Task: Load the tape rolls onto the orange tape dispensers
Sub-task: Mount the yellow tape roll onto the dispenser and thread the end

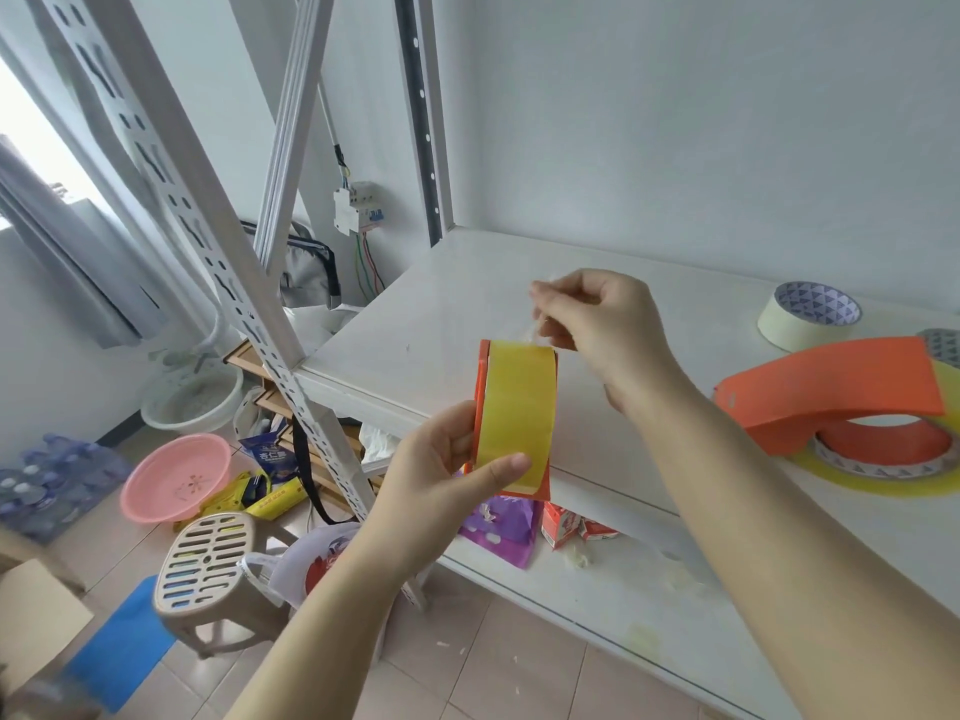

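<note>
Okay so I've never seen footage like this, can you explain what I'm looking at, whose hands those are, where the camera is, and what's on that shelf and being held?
There is no machine here: a person wears a wide-angle camera on the head, so the one picture looks down at their own bare hands. The left hand holds an orange tape dispenser with a yellow tape roll on it. The right hand pinches something thin and clear just above the roll, probably the loose tape end. On the white shelf lie a second orange dispenser sitting on a yellow roll, and a cream tape roll near the wall. Below are a lower shelf and a cluttered floor.
</note>
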